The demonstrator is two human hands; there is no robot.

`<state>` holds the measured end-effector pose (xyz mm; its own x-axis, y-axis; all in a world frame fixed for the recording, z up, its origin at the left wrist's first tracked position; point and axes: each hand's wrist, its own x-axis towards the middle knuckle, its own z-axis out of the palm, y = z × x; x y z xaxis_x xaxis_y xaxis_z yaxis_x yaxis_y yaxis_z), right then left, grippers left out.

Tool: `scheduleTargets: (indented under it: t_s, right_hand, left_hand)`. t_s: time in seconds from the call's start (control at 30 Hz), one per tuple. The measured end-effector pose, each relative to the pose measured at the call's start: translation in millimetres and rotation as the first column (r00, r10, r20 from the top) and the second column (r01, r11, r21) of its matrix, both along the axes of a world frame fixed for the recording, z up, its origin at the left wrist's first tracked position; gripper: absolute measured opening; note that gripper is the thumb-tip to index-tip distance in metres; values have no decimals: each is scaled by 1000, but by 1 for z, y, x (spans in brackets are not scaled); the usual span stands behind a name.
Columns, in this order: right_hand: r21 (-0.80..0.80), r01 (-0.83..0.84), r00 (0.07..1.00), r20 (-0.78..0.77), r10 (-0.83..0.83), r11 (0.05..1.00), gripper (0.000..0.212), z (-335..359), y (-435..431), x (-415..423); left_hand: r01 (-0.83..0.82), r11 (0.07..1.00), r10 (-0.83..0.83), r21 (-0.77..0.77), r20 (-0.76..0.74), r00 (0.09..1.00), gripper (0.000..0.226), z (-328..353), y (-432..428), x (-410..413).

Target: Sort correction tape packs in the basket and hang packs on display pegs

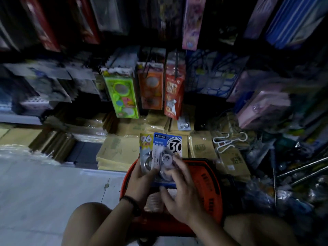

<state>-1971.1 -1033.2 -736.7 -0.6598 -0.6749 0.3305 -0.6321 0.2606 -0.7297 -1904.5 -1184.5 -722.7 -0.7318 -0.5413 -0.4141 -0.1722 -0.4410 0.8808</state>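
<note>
**Packs fanned over basket, slip risk**

Right hand (pixel 181 194) is curling over the blue pack (pixel 167 153), thumb beneath. Left hand (pixel 140 181) is pinching the yellow pack (pixel 145 150) behind it. Both above the basket (pixel 209 176). Blisters overlapping; loose grip likely drops one. Pegs (pixel 175 68) beyond.

Open floor (pixel 44 183) at 9 o'clock is the only easy way through, since hanging packs (pixel 150 86) crowd 12, loose metal rods (pixel 301 171) clutter 3, and the orange basket (pixel 209 189) blocks dead center.
</note>
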Motion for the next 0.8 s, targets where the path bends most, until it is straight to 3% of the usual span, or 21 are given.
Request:
scheduleTargets:
  t_s: [0.3, 0.47, 0.67, 0.8]
  right_hand:
    - [67, 42, 960, -280, -22, 997, 72, 118, 17, -47]
    - [-17, 113, 939, -324, -112, 993, 74, 180, 25, -67]
    - [-106, 150, 880, -438, -182, 983, 73, 255, 41, -102]
    - [-154, 191, 815, -525, -244, 969, 74, 311, 56, -137]
  left_hand:
    - [3, 999, -11, -41, -184, 983, 32, 103, 13, -21]
    - [31, 987, -76, -161, -279, 957, 51, 167, 17, -42]
    - [-23, 949, -112, -316, -403, 908, 30, 245, 15, -64]
    - [-62, 913, -145, -403, -463, 874, 44, 300, 9, -86]
